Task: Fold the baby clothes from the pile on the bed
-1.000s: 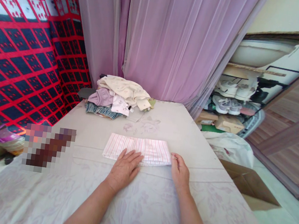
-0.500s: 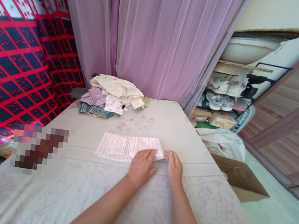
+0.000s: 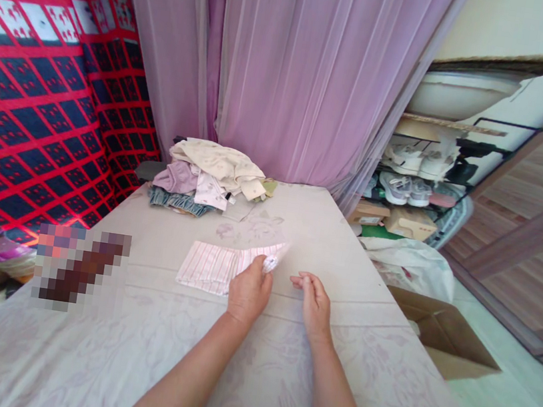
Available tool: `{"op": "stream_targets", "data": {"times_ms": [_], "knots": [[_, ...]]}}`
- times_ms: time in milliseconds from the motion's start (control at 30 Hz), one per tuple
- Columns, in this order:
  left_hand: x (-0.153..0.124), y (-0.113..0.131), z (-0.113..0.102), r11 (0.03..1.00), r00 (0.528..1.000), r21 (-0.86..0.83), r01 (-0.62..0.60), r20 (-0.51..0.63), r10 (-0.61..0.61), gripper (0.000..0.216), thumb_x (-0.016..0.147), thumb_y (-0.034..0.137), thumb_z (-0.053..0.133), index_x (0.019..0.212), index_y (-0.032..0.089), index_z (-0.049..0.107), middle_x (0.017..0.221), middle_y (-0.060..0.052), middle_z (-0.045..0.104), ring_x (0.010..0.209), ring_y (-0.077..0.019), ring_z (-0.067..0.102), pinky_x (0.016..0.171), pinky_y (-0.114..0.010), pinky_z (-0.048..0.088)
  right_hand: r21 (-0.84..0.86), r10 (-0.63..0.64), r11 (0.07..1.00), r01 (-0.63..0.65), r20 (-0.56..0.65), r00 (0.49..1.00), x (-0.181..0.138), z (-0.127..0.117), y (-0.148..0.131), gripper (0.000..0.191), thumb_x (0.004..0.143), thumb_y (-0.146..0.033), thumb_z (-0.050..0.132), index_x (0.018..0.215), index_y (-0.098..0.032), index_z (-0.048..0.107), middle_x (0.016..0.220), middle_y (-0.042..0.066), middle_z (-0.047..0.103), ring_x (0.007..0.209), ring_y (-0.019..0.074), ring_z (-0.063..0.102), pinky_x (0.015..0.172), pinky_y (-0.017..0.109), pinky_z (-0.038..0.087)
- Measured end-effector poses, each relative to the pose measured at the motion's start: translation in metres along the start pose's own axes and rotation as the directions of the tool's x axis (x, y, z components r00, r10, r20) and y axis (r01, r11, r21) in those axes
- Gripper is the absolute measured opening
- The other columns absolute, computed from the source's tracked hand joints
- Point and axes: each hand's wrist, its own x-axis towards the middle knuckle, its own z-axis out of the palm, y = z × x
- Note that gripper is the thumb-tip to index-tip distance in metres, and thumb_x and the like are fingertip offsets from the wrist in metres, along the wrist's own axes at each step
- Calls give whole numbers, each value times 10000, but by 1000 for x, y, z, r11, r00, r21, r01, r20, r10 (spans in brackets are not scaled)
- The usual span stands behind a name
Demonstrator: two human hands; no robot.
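A folded piece of striped cloth (image 3: 209,265), white with pink stripes, lies on the covered table in front of me; its exact kind of garment cannot be made out. My left hand (image 3: 250,288) is closed on the right part of this cloth, thumb on top, and that end is raised off the surface. A small pale patterned bit shows beside the thumb. To the right of the cloth, my right hand (image 3: 314,304) hovers apart from it with fingers loosely bent and nothing visible in them.
A pile of clothes (image 3: 209,178) sits at the far left of the floral-covered table (image 3: 272,379). Purple curtains (image 3: 294,72) hang behind. On the right stand a shoe rack (image 3: 417,177) and a cardboard box (image 3: 440,328). A blurred-out patch covers something at left.
My left hand has gone from lying flat on the cloth to gripping it, lifting its right end. My right hand has come away from the cloth's edge. The view has shifted slightly.
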Motion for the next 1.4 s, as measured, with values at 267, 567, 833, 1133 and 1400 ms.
{"op": "stream_targets", "data": {"times_ms": [267, 567, 833, 1133, 1400], "knots": [[6, -64, -26, 748, 919, -652, 127, -206, -335, 280, 777, 298, 599, 1026, 202, 516, 864, -10, 658, 797, -168, 632, 708, -262, 476, -267, -111, 944, 194, 296, 949, -10, 38, -7, 287, 840, -375, 468, 1016, -226, 640, 1018, 66, 711, 923, 202, 658, 814, 342, 513], [-9, -114, -64, 372, 859, -866, 334, 118, -497, 369, 832, 435, 559, 1104, 188, 540, 1093, -85, 647, 853, -157, 651, 683, -261, 543, -362, -300, 763, 535, 534, 790, -14, 101, -38, 315, 849, -264, 491, 1110, -231, 665, 1246, 92, 612, 1159, 214, 552, 1005, 378, 412], [11, -144, -99, 774, 837, -319, 547, 224, -499, 446, 877, 461, 480, 1237, 198, 498, 1073, -76, 688, 689, -149, 682, 459, -189, 444, -472, -163, 753, 457, 540, 826, -24, 107, -49, 365, 852, -342, 524, 1180, -209, 614, 1302, 111, 562, 1223, 216, 497, 1016, 363, 388], [14, -157, -94, 880, 888, -171, 443, 218, -405, 468, 865, 425, 474, 1271, 192, 488, 851, -30, 709, 664, -159, 663, 523, -223, 433, -523, -191, 599, 607, 642, 742, -37, 112, -53, 441, 800, -157, 531, 1222, -257, 612, 1398, 103, 473, 1281, 241, 427, 1033, 394, 350], [12, -146, -104, 915, 927, 244, 321, 118, -357, 502, 850, 442, 436, 1303, 235, 499, 1096, -82, 679, 1020, -294, 629, 826, -402, 477, -488, -252, 645, 588, 591, 766, -38, 108, -48, 321, 900, -311, 441, 1108, -234, 672, 1346, 107, 526, 1256, 237, 458, 1023, 405, 362]]}}
